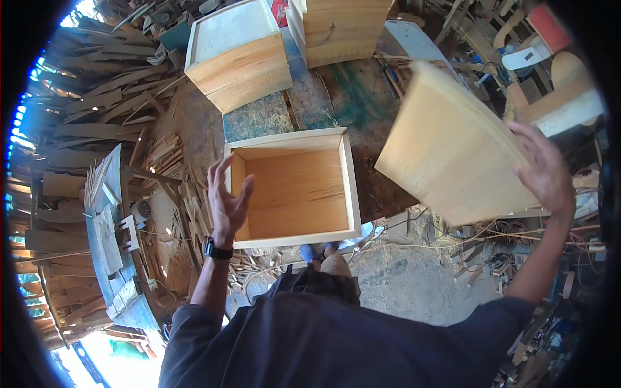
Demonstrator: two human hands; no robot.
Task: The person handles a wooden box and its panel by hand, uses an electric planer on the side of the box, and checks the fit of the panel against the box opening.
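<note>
An open wooden box [354,187] of pale wood sits on the workbench in front of me, its inside facing up and bare. My left hand [226,204] is at the box's left rim, fingers spread and curved, with nothing in it. Out to the right, my right hand [546,168] grips the outer edge of a flat wooden panel [453,155]. This panel is raised, tilted and slightly blurred. It is apart from the open box, and a raised frame edge runs along its far side.
Two more wooden boxes, one pale-topped [239,71] and one at its right [343,32], stand at the back of the stained workbench [259,118]. Thin wood strips and boards pile up at the left. Cables [414,246] trail across the floor [414,284] below the panel.
</note>
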